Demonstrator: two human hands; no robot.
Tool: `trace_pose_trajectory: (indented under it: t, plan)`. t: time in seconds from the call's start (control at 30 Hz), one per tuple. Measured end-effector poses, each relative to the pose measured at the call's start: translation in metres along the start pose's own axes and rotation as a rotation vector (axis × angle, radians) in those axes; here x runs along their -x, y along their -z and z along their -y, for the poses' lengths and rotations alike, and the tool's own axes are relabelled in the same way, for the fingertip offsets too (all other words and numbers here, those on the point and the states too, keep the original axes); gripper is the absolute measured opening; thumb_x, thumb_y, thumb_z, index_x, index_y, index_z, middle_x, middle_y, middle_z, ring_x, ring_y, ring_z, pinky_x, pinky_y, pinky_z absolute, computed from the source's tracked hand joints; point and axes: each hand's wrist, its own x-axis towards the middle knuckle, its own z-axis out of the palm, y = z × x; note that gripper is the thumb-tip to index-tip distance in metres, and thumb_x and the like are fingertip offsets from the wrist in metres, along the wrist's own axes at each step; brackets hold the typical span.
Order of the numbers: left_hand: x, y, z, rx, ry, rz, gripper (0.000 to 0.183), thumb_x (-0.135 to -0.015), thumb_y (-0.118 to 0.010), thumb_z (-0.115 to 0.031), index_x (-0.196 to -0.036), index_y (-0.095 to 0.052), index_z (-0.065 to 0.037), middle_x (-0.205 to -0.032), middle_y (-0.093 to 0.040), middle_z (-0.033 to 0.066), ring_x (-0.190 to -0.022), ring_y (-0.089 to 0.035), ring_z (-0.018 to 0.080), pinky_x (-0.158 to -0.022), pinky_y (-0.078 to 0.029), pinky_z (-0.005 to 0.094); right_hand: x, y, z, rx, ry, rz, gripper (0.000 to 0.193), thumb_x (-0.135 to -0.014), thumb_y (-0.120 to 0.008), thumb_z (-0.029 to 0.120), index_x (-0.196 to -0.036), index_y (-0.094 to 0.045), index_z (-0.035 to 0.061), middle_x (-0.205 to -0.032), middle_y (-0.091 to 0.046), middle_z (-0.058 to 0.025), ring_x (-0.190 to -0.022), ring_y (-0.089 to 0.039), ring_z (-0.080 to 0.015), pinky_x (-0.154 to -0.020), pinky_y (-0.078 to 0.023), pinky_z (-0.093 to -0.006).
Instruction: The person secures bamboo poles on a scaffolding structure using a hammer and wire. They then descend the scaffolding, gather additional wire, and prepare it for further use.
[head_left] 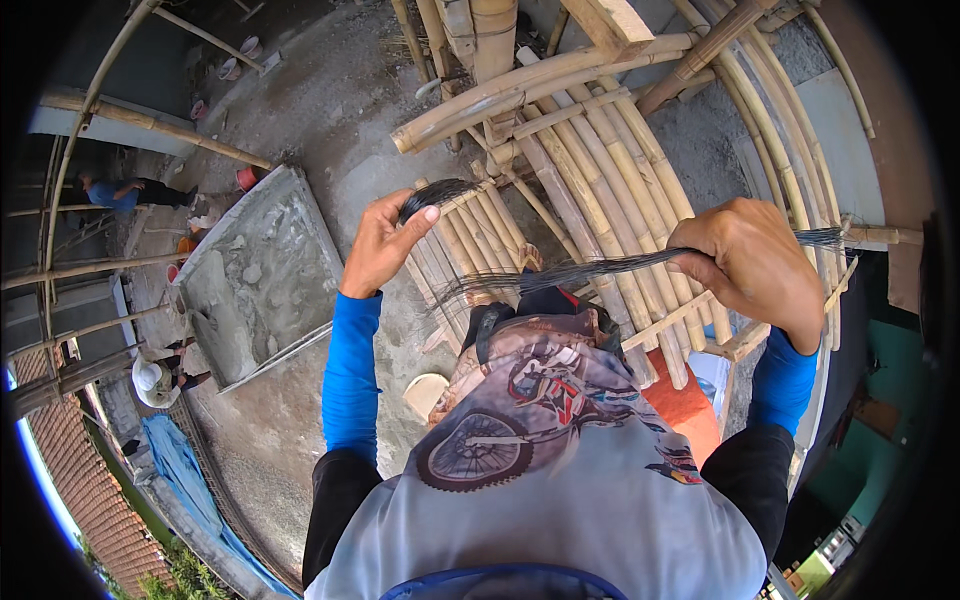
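Note:
My right hand point(752, 262) is closed in a fist round a long bundle of thin black strands point(590, 268) that look like tie wire. One end fans out loosely to the left in front of my body, and the other sticks out past the fist to the right. My left hand point(382, 245) pinches a second, bent bundle of black strands point(440, 192) between thumb and fingers. Both bundles are held above bamboo scaffolding, and the left hand is apart from the right-hand bundle.
Below me are a bamboo platform point(610, 190) and a smaller slatted one point(500, 215). A thick bamboo post point(493, 40) rises ahead. On the ground at left lies a mortar trough point(265, 275). Two people, one in a blue shirt point(112, 194), one in a white hat point(147, 374), are beyond it.

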Motion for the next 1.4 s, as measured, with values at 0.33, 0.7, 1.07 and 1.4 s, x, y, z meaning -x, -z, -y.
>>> trace_pose_trajectory:
  t: [0.33,0.7,1.07,1.4]
  plan:
    - [0.018,0.084,0.046,0.185,0.023,-0.504,0.036,-0.095,-0.072,-0.035,-0.090,-0.070,0.000,-0.070,-0.056,-0.0025,-0.066,-0.047,0.0072,-0.063,-0.036,0.0251,0.022,0.008,-0.012,0.273,-0.124,-0.047,0.018,-0.080,-0.076,0.015,-0.073,-0.067,0.0011,-0.066,-0.062,-0.0212,-0.070,-0.063,-0.0416,-0.062,-0.045,-0.0515]
    - [-0.034,0.029,0.023,0.097,-0.092,-0.175,0.028,-0.095,-0.072,-0.026,-0.100,-0.071,0.002,-0.085,-0.072,0.0063,-0.080,-0.063,0.0111,-0.074,-0.051,0.0284,-0.057,-0.064,0.004,0.318,-0.067,0.055,0.019,-0.084,-0.075,0.020,-0.079,-0.070,0.0022,-0.072,-0.066,-0.0213,-0.076,-0.066,-0.0421,-0.066,-0.050,-0.0515]
    - [0.003,-0.009,0.005,0.223,-0.025,-0.023,0.035,-0.097,-0.070,-0.036,-0.096,-0.069,-0.001,-0.080,-0.069,0.0062,-0.071,-0.063,0.0101,-0.067,-0.052,0.0279,-0.123,-0.070,-0.008,-0.467,0.106,0.038,0.025,-0.089,-0.078,0.020,-0.089,-0.071,-0.0044,-0.066,-0.061,-0.0094,-0.064,-0.051,-0.0141,-0.060,-0.042,-0.0349]
    - [0.037,-0.006,-0.022,0.274,0.110,0.075,0.034,-0.086,-0.084,-0.033,-0.087,-0.064,-0.006,-0.073,-0.053,-0.0076,-0.065,-0.045,0.0026,-0.055,-0.034,0.0220,-0.167,-0.095,-0.036,-0.905,0.265,0.139,0.025,-0.083,-0.084,0.018,-0.097,-0.072,0.0004,-0.082,-0.072,-0.0031,-0.074,-0.064,-0.0078,-0.066,-0.049,-0.0245]
